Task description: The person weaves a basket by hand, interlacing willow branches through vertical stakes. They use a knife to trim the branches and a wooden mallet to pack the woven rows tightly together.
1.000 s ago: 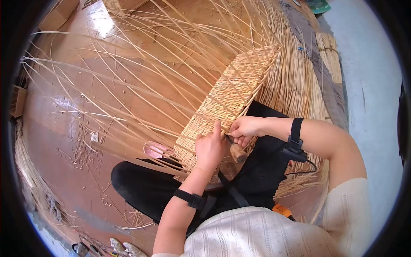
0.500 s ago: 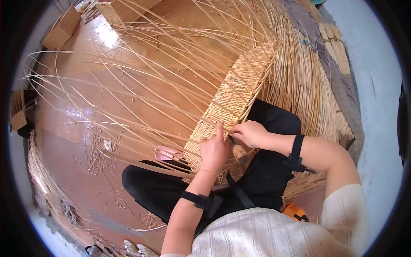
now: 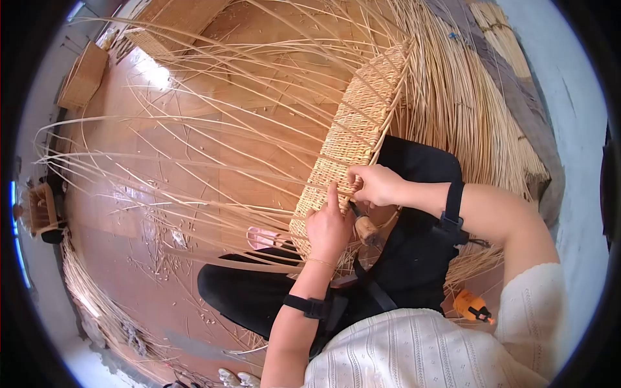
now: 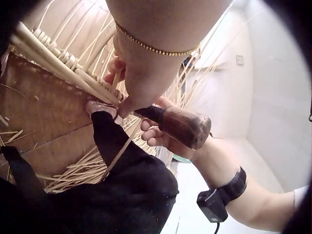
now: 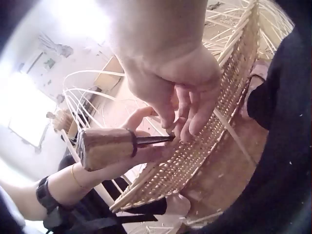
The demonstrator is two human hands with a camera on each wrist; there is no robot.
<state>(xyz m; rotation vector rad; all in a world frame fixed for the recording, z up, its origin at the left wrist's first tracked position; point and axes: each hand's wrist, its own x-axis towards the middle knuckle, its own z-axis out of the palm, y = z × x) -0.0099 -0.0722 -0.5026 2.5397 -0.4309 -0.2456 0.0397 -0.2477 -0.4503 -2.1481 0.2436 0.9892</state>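
Across the lap leans a long woven wicker piece (image 3: 354,132) with long loose stakes fanning to the left. My left hand (image 3: 326,231) grips its near edge, index finger stretched over the weave and thumb beside the rim (image 4: 73,73). At that edge my right hand (image 3: 378,185) pinches a thin strand with thumb and curled fingers (image 5: 183,114); its tip is hidden. An awl with a wooden handle (image 3: 367,229) juts from the rim between the hands, its dark blade (image 5: 153,140) pointing into the weave and neither hand on the handle (image 4: 185,127).
Bundled wicker rods (image 3: 475,116) lie along the right, beside a grey cloth (image 3: 517,97). Woven baskets (image 3: 84,76) stand at the upper left. More rods (image 3: 97,301) lie at the lower left, cuttings litter the floor, and an orange object (image 3: 469,304) is beside the right hip.
The head view has shifted, so more of the left side shows. My right hand has moved slightly against the rim, its fingers more bent; my left hand keeps its hold and the awl stays in place.
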